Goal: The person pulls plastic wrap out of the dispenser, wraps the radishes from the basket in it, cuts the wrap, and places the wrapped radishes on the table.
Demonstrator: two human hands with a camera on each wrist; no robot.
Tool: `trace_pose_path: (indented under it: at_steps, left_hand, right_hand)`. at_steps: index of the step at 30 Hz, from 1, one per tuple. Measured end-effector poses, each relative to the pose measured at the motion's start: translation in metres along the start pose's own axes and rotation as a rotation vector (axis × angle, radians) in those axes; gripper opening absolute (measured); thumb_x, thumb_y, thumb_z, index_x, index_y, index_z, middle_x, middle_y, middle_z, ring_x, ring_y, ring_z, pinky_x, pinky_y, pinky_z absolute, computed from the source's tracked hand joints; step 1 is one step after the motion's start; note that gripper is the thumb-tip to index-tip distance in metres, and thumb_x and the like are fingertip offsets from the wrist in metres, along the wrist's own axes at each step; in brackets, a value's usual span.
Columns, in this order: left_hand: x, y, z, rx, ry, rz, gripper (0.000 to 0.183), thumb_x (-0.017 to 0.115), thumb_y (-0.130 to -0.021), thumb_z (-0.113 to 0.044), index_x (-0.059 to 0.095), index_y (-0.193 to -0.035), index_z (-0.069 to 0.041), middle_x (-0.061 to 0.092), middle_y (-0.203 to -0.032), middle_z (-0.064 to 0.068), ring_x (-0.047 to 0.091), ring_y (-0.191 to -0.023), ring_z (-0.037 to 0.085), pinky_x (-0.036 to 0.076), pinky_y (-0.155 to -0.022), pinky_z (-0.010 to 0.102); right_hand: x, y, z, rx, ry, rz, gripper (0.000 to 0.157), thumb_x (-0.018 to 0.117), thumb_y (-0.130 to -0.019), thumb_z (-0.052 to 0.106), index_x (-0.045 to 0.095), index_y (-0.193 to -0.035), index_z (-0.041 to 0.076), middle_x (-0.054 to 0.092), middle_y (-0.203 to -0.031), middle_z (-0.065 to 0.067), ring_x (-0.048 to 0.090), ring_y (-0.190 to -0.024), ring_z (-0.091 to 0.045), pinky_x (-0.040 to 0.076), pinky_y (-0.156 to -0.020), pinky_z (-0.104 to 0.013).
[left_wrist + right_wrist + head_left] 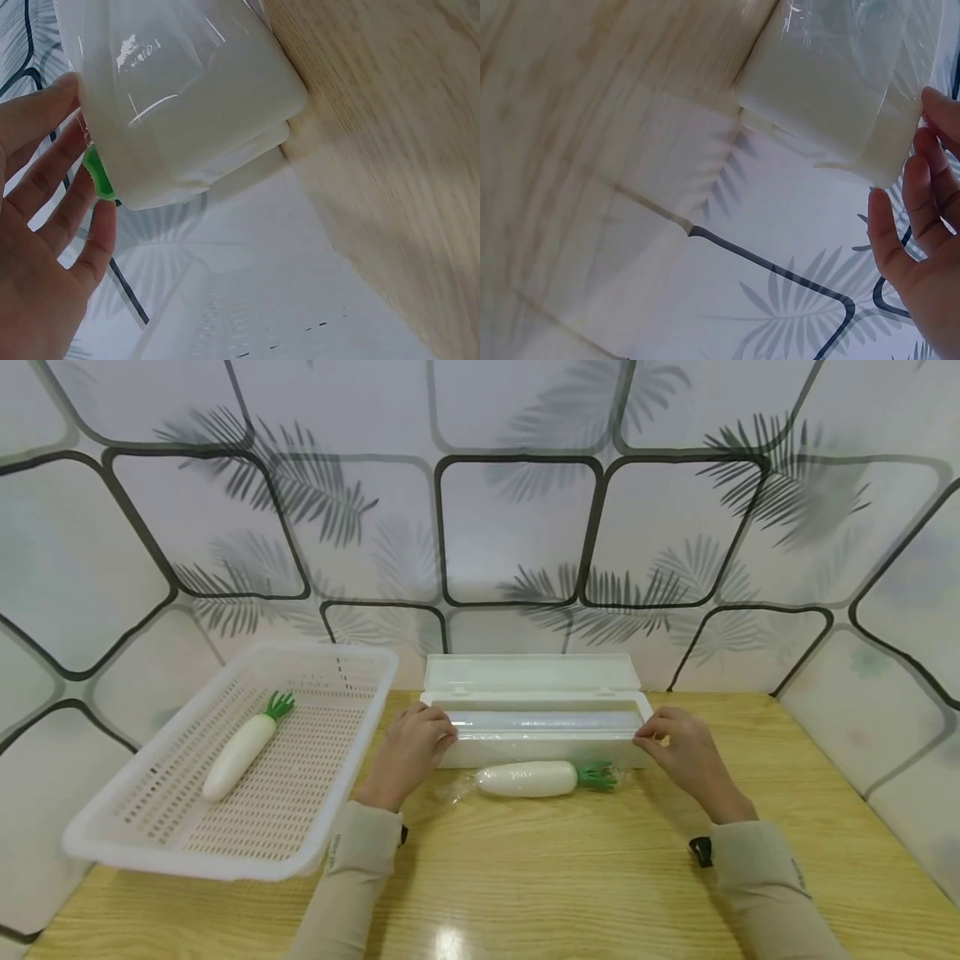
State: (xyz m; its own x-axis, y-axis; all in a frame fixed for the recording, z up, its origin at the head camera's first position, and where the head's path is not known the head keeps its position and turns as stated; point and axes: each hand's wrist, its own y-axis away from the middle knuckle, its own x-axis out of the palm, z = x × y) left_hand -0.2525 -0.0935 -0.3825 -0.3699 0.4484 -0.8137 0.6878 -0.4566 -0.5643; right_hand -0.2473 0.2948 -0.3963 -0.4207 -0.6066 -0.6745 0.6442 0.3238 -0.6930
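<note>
A white cling film box [540, 753] stands at the back of the table with its lid [532, 672] raised. Inside lies the film roll [547, 721], and clear cling film [161, 75] hangs over the box front in both wrist views. At the front left corner my left hand [412, 743] pinches the film's edge, its fingers beside a green slider [97, 172]. My right hand [690, 760] pinches the film at the opposite corner, thumb and fingers at the rim. Directly before the box lies a white radish [528, 779] with green stalks, wrapped in clear film.
On the left, a white plastic basket [347, 777] with slotted walls holds a second, unwrapped radish [240, 756]. Patterned wall covering [517, 535] rises right behind the box and along both sides of the wooden table [540, 885].
</note>
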Motion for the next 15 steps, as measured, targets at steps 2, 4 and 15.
trace_pose_path:
  at_steps: [2, 4, 15]
  left_hand:
    - [0.0000, -0.0011, -0.0011, -0.020, 0.021, 0.003, 0.007, 0.083, -0.082, -0.005, 0.077, -0.084, -0.004, 0.070, -0.090, 0.004, 0.061, -0.086, 0.026, 0.052, -0.080, 0.043]
    - [-0.0003, -0.0020, -0.0023, -0.035, 0.034, 0.006, 0.007, 0.083, -0.082, -0.004, 0.076, -0.084, -0.004, 0.071, -0.091, 0.005, 0.062, -0.086, 0.026, 0.052, -0.081, 0.043]
    - [-0.0018, 0.0017, -0.0060, -0.043, 0.024, 0.003, 0.008, 0.081, -0.085, -0.003, 0.073, -0.086, -0.005, 0.067, -0.095, 0.006, 0.060, -0.091, 0.027, 0.052, -0.081, 0.044]
  right_hand:
    - [-0.0003, 0.0007, 0.0006, 0.000, -0.016, -0.005, 0.023, 0.085, -0.068, -0.013, 0.072, -0.073, 0.005, 0.061, -0.075, 0.000, 0.056, -0.066, -0.016, 0.047, -0.055, -0.033]
    - [-0.0009, 0.0016, 0.0011, 0.007, -0.034, -0.009, 0.024, 0.084, -0.069, -0.014, 0.071, -0.074, 0.006, 0.060, -0.074, 0.002, 0.054, -0.065, -0.013, 0.046, -0.054, -0.030]
    - [-0.0065, 0.0035, 0.0064, 0.098, -0.141, 0.010, 0.020, 0.078, -0.076, -0.016, 0.071, -0.083, 0.002, 0.066, -0.075, -0.002, 0.053, -0.062, -0.003, 0.043, -0.058, -0.013]
